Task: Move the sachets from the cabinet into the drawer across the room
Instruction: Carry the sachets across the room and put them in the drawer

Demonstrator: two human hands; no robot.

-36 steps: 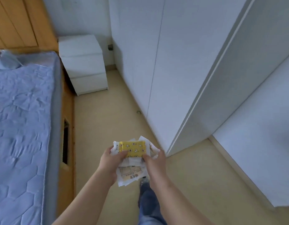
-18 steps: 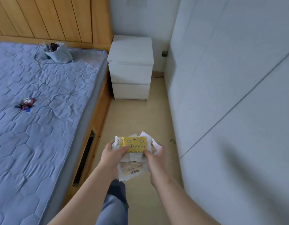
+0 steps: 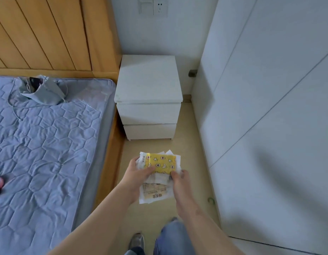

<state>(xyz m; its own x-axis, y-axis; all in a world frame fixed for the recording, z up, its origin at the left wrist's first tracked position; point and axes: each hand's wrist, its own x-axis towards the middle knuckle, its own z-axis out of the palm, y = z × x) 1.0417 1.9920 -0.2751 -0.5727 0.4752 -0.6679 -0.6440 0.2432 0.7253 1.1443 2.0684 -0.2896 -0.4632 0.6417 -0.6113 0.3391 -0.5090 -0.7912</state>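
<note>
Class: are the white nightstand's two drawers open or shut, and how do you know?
Shut. The upper drawer front and lower drawer front sit flush in the nightstand; no interior shows.

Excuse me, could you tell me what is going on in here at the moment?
A person stands in the aisle between the bed and a white wardrobe, facing a white nightstand. The left hand and right hand together hold a small stack of sachets, a yellow patterned one on top of white ones. Both of the nightstand's drawers look closed, so nothing has been put away yet.
</note>
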